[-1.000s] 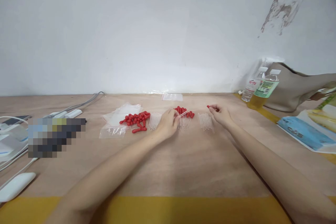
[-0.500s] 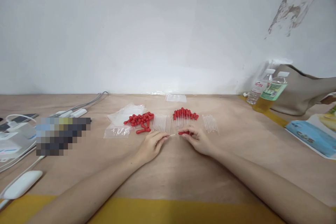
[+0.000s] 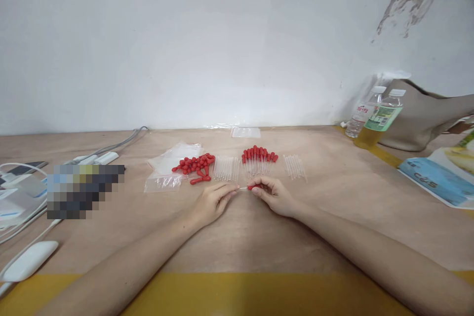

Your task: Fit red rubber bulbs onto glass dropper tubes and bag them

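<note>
My left hand [image 3: 217, 201] is closed on a thin clear dropper tube [image 3: 242, 188], pinched between thumb and fingers and pointing right. My right hand [image 3: 273, 195] is closed on a red rubber dropper bulb [image 3: 254, 187], whose open end meets the tube's tip. How far the tube goes into the bulb I cannot make out. Just beyond my hands lie droppers with red bulbs [image 3: 258, 154], fanned side by side. To their left is a row of bare clear tubes [image 3: 225, 169], with a smaller group of tubes [image 3: 295, 167] to the right. Loose red bulbs [image 3: 194, 165] form a pile at left.
Clear plastic bags [image 3: 163, 183] lie under and beside the bulb pile, and another bag [image 3: 246, 132] by the wall. Cables and a white charger [image 3: 27, 260] occupy the left. Two bottles [image 3: 381, 121], a grey bag [image 3: 418, 118] and a blue tissue pack [image 3: 437, 180] are at right.
The red bulb and the tube, apart by a small gap before, now meet end to end. My hands have come closer together. The whole view has shifted slightly.
</note>
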A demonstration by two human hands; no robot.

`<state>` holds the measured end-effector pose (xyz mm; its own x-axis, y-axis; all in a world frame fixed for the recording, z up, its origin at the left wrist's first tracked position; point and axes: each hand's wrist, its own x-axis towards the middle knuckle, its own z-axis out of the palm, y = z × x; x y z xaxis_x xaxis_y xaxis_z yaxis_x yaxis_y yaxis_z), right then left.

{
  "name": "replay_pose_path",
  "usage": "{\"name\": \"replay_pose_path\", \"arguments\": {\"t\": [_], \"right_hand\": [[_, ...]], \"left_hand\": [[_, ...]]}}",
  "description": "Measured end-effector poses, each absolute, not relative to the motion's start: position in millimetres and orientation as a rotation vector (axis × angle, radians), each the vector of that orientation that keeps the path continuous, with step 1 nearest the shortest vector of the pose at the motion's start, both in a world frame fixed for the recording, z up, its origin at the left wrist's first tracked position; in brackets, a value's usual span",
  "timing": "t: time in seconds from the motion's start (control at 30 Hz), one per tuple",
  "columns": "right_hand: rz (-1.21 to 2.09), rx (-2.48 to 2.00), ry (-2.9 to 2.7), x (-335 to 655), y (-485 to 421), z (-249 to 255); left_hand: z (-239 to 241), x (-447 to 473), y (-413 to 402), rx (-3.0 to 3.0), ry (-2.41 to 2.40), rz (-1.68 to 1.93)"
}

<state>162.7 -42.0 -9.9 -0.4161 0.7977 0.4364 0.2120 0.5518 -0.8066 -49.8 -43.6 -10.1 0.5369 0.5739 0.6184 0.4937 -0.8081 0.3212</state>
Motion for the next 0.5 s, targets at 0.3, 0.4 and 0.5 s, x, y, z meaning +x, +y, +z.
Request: {"name": "replay_pose_path", "arguments": {"t": [0.3, 0.4, 0.5], "right_hand": [[0.572, -0.744, -2.032, 162.6, -45.3, -10.3], [0.519, -0.717, -2.041, 163.3, -45.1, -11.9], [0.492, -0.708, -2.065, 164.6, -45.2, -12.5]], "left_hand": [[-14.7, -51.8, -41.5, 2.734, 0.790, 1.199], [-15.3, -51.0, -41.6, 2.761, 0.741, 1.207], [-15.0, -50.5, -42.5, 2.761, 0.731, 1.187]]}}
